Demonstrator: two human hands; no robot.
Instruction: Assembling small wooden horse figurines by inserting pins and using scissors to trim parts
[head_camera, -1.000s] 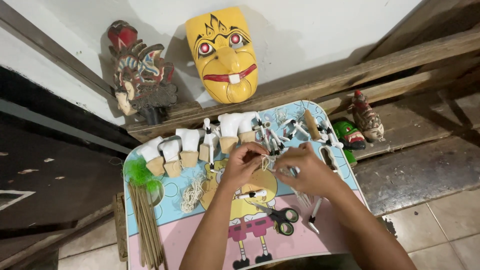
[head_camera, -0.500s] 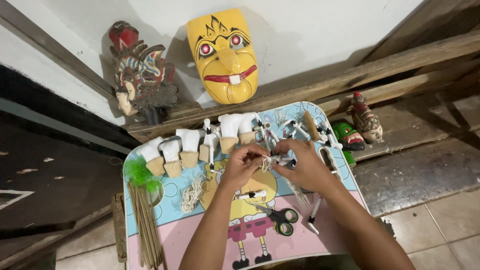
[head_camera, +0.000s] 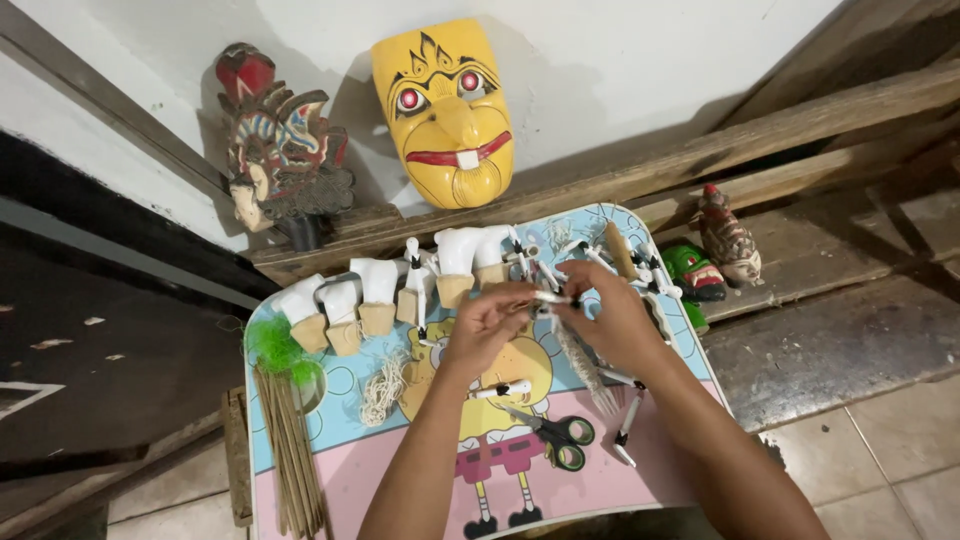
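Both hands pinch a small white puppet piece above the surface.

Left hand (head_camera: 487, 325) and right hand (head_camera: 612, 320) fingers close on the white piece (head_camera: 552, 297) over the cartoon-printed surface (head_camera: 350, 470); it looks light, stiff, fragile, best gripped at its ends.

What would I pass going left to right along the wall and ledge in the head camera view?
Carved painted head → yellow mask → green mask → small painted figure.

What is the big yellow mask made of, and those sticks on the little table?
The yellow mask looks like carved wood with glossy paint: it shines and has raised features. The sticks look like thin bare bamboo or wood, pale tan and unpainted. The table seems smooth printed plastic or laminate.
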